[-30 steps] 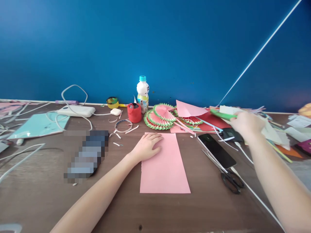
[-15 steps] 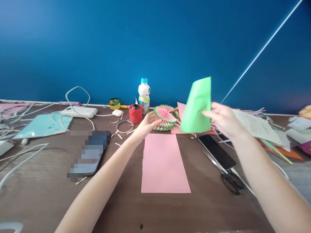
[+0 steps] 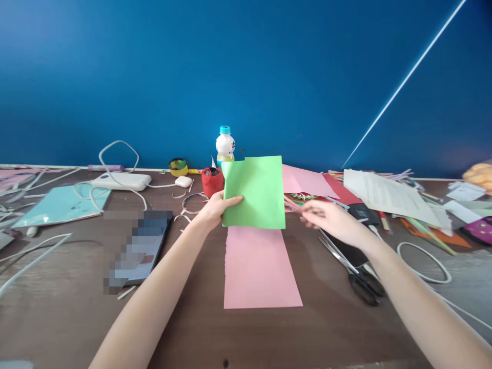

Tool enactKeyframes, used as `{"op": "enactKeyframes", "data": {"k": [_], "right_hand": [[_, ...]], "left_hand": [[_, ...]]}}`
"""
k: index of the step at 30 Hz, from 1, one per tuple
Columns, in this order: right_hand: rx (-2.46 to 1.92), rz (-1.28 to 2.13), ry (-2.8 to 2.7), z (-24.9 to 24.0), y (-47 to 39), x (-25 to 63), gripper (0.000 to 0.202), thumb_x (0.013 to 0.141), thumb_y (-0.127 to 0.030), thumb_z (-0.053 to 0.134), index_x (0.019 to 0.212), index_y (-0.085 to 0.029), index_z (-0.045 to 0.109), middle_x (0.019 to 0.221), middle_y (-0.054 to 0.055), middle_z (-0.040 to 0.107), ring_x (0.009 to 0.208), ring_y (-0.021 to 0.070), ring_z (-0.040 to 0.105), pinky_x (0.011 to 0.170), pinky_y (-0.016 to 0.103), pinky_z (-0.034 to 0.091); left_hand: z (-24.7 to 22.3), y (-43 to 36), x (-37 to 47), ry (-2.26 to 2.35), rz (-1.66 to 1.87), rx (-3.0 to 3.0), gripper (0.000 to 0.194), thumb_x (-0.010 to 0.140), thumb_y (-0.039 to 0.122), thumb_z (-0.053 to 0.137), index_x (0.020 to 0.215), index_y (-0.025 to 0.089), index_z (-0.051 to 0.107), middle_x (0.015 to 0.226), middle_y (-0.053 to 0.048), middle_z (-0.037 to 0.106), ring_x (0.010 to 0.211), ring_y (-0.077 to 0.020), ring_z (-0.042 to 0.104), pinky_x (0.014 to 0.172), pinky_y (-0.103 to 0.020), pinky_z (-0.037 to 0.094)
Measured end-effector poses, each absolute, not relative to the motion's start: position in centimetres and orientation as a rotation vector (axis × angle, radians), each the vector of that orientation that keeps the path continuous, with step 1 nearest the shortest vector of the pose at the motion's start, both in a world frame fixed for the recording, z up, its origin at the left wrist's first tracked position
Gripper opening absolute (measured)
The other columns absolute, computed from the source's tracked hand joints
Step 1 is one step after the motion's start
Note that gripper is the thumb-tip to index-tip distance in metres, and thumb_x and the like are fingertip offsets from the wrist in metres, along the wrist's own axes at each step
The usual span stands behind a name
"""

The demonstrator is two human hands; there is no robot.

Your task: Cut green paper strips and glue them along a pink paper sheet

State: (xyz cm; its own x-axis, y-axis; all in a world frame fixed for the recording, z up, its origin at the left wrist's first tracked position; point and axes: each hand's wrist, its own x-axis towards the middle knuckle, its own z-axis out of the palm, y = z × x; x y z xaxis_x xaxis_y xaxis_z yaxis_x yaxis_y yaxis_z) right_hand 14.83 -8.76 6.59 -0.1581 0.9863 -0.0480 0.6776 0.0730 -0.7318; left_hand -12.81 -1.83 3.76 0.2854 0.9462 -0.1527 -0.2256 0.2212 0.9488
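Note:
A sheet of green paper (image 3: 255, 192) is held up over the far part of the desk. My left hand (image 3: 215, 209) is closed on its left edge, thumb on the front and the other fingers hidden behind. Below it, a pink sheet of paper (image 3: 259, 269) lies flat, its left edge ragged and its top covered by the green one. To the right of the green paper is my right hand (image 3: 325, 215), slightly blurred, with loosely bent fingers apart and no object visible in them. Folded pink-and-green paper (image 3: 302, 196) shows just beyond it.
Scissors (image 3: 357, 279) lie at the right, partly over a dark phone. Another phone (image 3: 148, 251) rests at the left. A red tape roll (image 3: 212, 181) and a bottle (image 3: 225, 143) stand by the blue wall. Cables, paper scraps and printed sheets (image 3: 388, 197) lie around.
The green paper has moved left, from my right hand into my left. My right hand has let go and lowered. The pleated pink-and-green rosette is now mostly hidden behind the paper.

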Motion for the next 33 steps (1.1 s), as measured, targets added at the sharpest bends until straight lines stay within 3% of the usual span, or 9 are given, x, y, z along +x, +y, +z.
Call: {"op": "enactKeyframes", "data": {"k": [4, 9, 12, 16, 20, 25, 30, 33], "right_hand": [[-2.112, 0.396, -2.245, 5.1, -13.5, 18.1, 0.006, 0.075, -0.026, 0.048, 0.078, -0.023, 0.053, 0.072, -0.002, 0.063, 0.061, 0.0163, 0.060, 0.053, 0.026, 0.039], [-2.409, 0.220, -2.343, 2.0, -18.1, 20.2, 0.023, 0.076, -0.014, 0.041, 0.093, -0.022, 0.053, 0.100, 0.005, 0.061, 0.073, 0.0218, 0.066, 0.055, 0.030, 0.044], [-2.252, 0.162, -2.382, 0.5, -19.3, 20.6, 0.039, 0.073, -0.007, 0.035, 0.106, -0.022, 0.052, 0.106, 0.008, 0.059, 0.084, 0.0223, 0.065, 0.060, 0.031, 0.048], [-1.984, 0.175, -2.401, -0.1, -19.3, 19.3, 0.046, 0.072, -0.005, 0.033, 0.110, -0.022, 0.051, 0.108, 0.009, 0.057, 0.099, 0.0222, 0.060, 0.075, 0.033, 0.050], [-1.912, 0.124, -2.413, 0.5, -17.9, 16.4, 0.049, 0.073, -0.004, 0.032, 0.116, -0.021, 0.050, 0.106, 0.010, 0.057, 0.094, 0.0217, 0.062, 0.075, 0.033, 0.051], [-1.942, -0.010, -2.557, 1.2, -16.2, 14.9, 0.048, 0.069, 0.000, 0.034, 0.107, -0.013, 0.060, 0.092, 0.014, 0.062, 0.089, 0.0268, 0.063, 0.078, 0.038, 0.050], [-1.896, 0.195, -2.394, 2.3, -15.2, 16.2, 0.042, 0.078, -0.013, 0.037, 0.113, -0.019, 0.058, 0.098, 0.010, 0.060, 0.069, 0.0192, 0.065, 0.066, 0.033, 0.051], [-1.820, 0.505, -2.141, 3.4, -13.3, 16.1, 0.033, 0.081, -0.026, 0.043, 0.110, -0.023, 0.059, 0.098, 0.007, 0.062, 0.075, 0.0195, 0.065, 0.068, 0.032, 0.051]], "left_hand": [[3.3, -1.1, -13.8, 0.948, 1.047, 0.955, 0.035, 0.055, 0.024, 0.080, 0.086, 0.016, 0.067, 0.093, -0.008, 0.072, 0.083, -0.0223, 0.068, 0.073, -0.032, 0.056], [3.3, -0.7, -14.8, 0.968, 1.093, 0.936, 0.035, 0.057, 0.025, 0.079, 0.090, 0.017, 0.067, 0.103, -0.009, 0.070, 0.095, -0.0252, 0.065, 0.082, -0.035, 0.055], [3.5, -0.8, -15.0, 0.981, 1.087, 0.955, 0.036, 0.059, 0.027, 0.078, 0.092, 0.018, 0.067, 0.109, -0.009, 0.068, 0.100, -0.0266, 0.063, 0.085, -0.037, 0.054], [3.9, -1.0, -15.1, 1.000, 1.105, 0.948, 0.037, 0.059, 0.028, 0.077, 0.094, 0.021, 0.067, 0.113, -0.009, 0.066, 0.104, -0.0277, 0.061, 0.087, -0.039, 0.053], [4.2, -1.0, -15.1, 0.997, 1.150, 0.913, 0.033, 0.059, 0.024, 0.077, 0.090, 0.020, 0.066, 0.113, -0.010, 0.066, 0.105, -0.0284, 0.061, 0.089, -0.039, 0.052], [4.1, -0.9, -15.4, 0.968, 1.168, 0.893, 0.031, 0.062, 0.024, 0.075, 0.092, 0.019, 0.065, 0.116, -0.010, 0.064, 0.106, -0.0277, 0.060, 0.087, -0.037, 0.053], [3.8, -0.9, -15.3, 0.954, 1.235, 0.835, 0.028, 0.066, 0.024, 0.072, 0.093, 0.018, 0.065, 0.116, -0.009, 0.065, 0.107, -0.0269, 0.060, 0.087, -0.037, 0.053], [3.8, -0.8, -15.2, 0.943, 1.234, 0.820, 0.028, 0.066, 0.024, 0.072, 0.092, 0.018, 0.065, 0.116, -0.009, 0.065, 0.107, -0.0272, 0.060, 0.087, -0.039, 0.053]]}}
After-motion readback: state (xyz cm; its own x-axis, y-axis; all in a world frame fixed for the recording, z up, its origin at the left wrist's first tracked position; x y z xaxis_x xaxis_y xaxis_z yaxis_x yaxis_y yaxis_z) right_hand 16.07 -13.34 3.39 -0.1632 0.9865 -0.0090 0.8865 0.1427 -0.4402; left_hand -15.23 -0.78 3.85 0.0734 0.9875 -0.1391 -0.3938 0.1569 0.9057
